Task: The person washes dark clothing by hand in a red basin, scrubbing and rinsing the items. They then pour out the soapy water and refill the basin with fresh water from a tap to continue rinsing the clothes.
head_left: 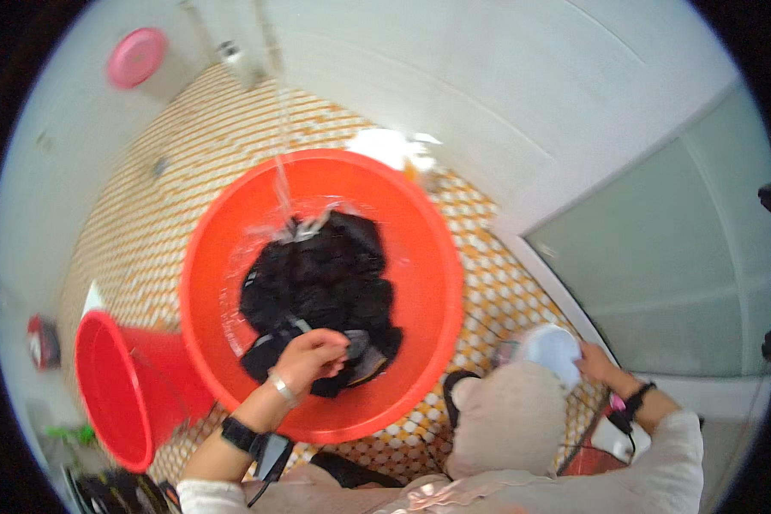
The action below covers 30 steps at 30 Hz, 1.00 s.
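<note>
A large round orange-red basin [430, 223] stands on the tiles in front of me. In it lies a heap of wet black clothes [321, 278], with small grey and white patches showing. My left hand [313, 355] is over the near side of the heap with its fingers curled together. What they hold, if anything, I cannot make out. Off to the right, beside my knee, my right hand [597, 363] grips the edge of a pale, bluish-white container [552, 351], whose exact kind is unclear. A thin stream of water [283, 176] falls into the basin's far side.
A red bucket [111, 390] leans against the basin's left side. A pink round dish [137, 58] is at the far left wall. Beyond the basin stands a white package [381, 147]. A frosted door panel [660, 265] rises at the right. Patterned tiles [501, 265] cover the floor.
</note>
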Tool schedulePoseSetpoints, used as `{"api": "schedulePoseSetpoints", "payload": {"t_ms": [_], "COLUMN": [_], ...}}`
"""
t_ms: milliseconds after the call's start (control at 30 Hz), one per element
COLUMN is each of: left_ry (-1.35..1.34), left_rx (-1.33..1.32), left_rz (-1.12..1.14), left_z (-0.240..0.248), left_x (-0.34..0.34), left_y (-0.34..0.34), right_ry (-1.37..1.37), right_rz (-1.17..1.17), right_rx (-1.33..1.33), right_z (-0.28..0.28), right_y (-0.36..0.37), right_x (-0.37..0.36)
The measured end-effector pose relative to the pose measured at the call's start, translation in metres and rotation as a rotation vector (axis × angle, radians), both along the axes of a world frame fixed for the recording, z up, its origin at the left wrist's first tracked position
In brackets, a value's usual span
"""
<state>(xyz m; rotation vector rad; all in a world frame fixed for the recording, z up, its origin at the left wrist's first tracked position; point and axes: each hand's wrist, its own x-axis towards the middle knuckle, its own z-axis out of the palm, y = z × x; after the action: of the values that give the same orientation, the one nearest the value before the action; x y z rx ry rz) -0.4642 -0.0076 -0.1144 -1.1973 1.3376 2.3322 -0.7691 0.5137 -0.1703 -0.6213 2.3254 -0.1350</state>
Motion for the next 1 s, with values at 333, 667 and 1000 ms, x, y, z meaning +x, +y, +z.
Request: {"api": "schedulePoseSetpoints", "payload": {"t_ms": [333,667,1000], "left_ry": [-0.082,-0.146,-0.454], "left_rx": [-0.212,-0.262,-0.91], "left_rz": [0.188,0.27,0.165], "left_z": [-0.036,0.005,-0.067], "left_x": [-0.001,0.023,0.045], "left_y": [-0.046,-0.076,-0.114], "right_ry": [0.34,0.148,0.015], "right_rz": [0.314,0.835,0.82], "right_rx": [0.587,-0.317,-0.12], "right_z": [0.054,0.181,-0.032], "right_y": [-0.001,-0.396,-0.589], "right_x": [-0.01,0.034,0.046]}}
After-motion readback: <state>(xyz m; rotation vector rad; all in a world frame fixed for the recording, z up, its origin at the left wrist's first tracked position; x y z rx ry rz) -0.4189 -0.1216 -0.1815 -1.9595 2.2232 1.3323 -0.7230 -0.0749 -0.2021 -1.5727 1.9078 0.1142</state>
